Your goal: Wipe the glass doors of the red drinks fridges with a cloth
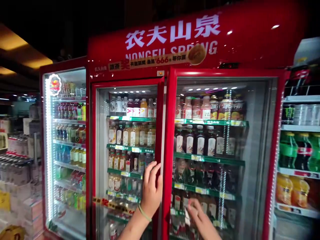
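Note:
My left hand, with a pale green band round its wrist, is raised at the right edge of the left cooler door. Its fingers are stretched up and a little bent; I cannot tell whether they touch the frame. Lower down, before the right cooler door, is my right hand, blurred, with its fingers curled together. A whitish patch shows below those fingertips; whether it is held or lies behind the glass is unclear. Behind both doors stand rows of bottled drinks on green-edged shelves.
Above the doors is a red sign panel with white lettering. Another lit cooler stands to the left. At the right are shelves with soda bottles and orange drinks. Stacked packs stand at the far left.

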Tool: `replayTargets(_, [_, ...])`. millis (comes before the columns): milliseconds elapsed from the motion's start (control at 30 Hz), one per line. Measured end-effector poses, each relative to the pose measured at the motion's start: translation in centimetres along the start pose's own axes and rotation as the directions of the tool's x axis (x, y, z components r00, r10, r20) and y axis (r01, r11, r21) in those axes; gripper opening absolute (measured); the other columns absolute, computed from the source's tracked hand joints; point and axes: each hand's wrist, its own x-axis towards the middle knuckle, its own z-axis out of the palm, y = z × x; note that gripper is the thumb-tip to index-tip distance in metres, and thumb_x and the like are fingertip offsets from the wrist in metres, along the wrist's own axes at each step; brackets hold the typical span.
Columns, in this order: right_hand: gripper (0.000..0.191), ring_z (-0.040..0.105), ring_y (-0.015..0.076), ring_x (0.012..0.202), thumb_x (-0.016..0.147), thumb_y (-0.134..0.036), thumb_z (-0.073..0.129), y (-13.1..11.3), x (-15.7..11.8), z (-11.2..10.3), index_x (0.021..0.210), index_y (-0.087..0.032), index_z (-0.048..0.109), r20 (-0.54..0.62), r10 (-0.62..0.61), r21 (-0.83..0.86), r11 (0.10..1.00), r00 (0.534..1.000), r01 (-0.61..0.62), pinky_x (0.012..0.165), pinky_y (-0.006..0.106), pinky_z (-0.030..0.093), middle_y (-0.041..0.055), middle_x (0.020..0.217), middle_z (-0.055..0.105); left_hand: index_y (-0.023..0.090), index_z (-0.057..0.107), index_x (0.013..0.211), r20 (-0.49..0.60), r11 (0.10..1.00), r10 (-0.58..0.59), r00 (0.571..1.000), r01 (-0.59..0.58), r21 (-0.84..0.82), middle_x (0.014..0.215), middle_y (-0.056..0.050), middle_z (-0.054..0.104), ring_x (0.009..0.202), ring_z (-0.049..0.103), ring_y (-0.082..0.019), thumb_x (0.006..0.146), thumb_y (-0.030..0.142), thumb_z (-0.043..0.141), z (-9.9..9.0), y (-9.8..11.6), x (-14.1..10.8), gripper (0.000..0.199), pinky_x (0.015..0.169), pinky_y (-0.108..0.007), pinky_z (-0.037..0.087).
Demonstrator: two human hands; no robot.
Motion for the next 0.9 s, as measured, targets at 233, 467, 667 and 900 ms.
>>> replayTargets(233, [0.025,0.055,0.0156,0.069,0.093,-0.051,0.051,-18.3,16.6,-19.3,0.102,-0.028,0.045,-0.387,-0.603,-0.187,0.793,0.698,0.58,0.066,0.029,0.052,-0.0024,0.087,0.054,0.025,0.053,0.14,-0.175,0.978,0.189,0.966,-0.169,0.125,0.139,-0.012,0.055,0.135,0.054,-0.023,0.101,0.018,0.05,9.7,0.5,13.3,0.041,0.116,-0.048,0.048])
replayTargets(467, [0.031,0.062,0.0271,0.108,0.09,-0.014,0.047,-31.2,28.9,-24.2,0.119,-0.022,0.055,-0.243,-0.968,-0.666,0.207,0.054,0.716,0.096,0.046,0.054,0.0119,0.117,0.065,0.018,0.048,0.147,-0.211,0.906,0.342,0.916,-0.261,0.332,0.148,-0.017,0.05,0.145,0.045,-0.028,0.101,0.022,0.051,16.2,-1.6,25.1,0.047,0.121,-0.051,0.041])
replayTargets(667, [0.049,0.044,0.03,0.147,0.098,-0.015,0.04,-37.2,35.3,-23.0,0.144,-0.014,0.055,0.142,-0.988,-0.835,-0.09,0.055,0.543,0.12,0.052,0.043,0.0145,0.154,0.054,0.011,0.029,0.159,-0.238,0.896,0.317,0.918,-0.208,0.392,0.164,-0.021,0.037,0.155,0.032,-0.032,0.103,0.021,0.044,20.0,-2.3,32.6,0.059,0.125,-0.054,0.036])
replayTargets(900, [0.053,0.037,0.0238,0.154,0.105,-0.033,0.04,-37.6,39.7,-22.2,0.156,-0.018,0.045,0.439,-0.895,-0.8,-0.353,0.073,0.485,0.129,0.047,0.032,0.0073,0.162,0.046,0.02,0.011,0.166,-0.241,0.912,0.323,0.915,-0.234,0.336,0.167,-0.017,0.033,0.156,0.031,-0.029,0.104,0.015,0.034,21.1,-3.9,32.5,0.067,0.125,-0.051,0.039])
